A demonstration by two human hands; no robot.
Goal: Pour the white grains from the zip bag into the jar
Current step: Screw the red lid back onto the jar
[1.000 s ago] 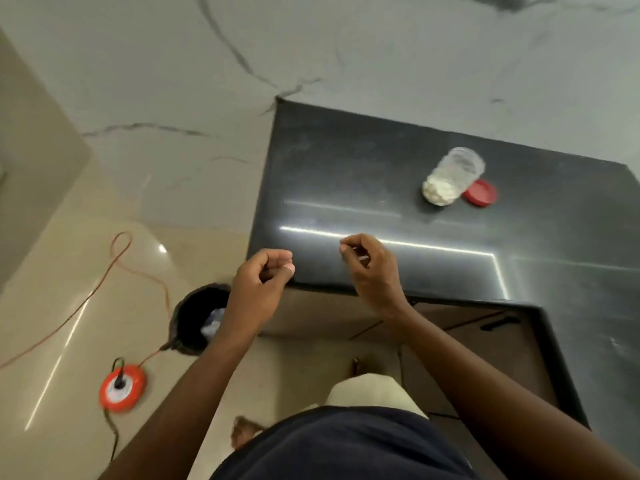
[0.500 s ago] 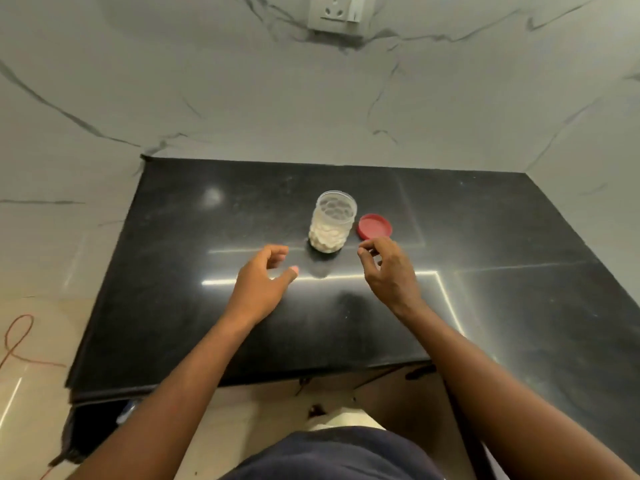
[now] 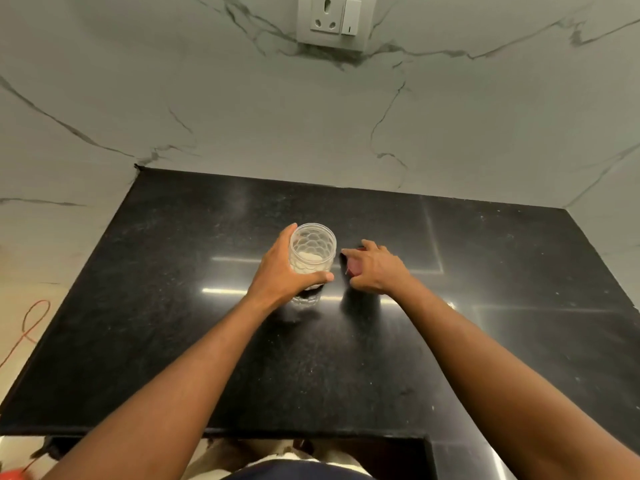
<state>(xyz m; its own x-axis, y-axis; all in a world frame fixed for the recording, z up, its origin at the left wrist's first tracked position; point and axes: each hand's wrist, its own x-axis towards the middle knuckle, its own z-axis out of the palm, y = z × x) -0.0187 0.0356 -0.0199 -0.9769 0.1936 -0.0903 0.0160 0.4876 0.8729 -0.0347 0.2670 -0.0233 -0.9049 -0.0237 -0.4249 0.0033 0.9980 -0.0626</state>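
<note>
Marble wall (image 3: 242, 116) above a black countertop (image 3: 173, 341). Left hand (image 3: 277, 271) wraps fingers and thumb round the clear jar (image 3: 313, 247), standing upright mid-counter with white grains (image 3: 308, 259) at its bottom. Right hand (image 3: 377, 268), just beside it, curls its fingers over the mostly hidden red lid (image 3: 355, 270).

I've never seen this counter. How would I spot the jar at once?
Start at the black counter below the marble wall. Near its middle, the left hand grips the jar. It is clear, dimpled and open-topped with white grains inside, unlike the red lid under the right hand beside it.
</note>
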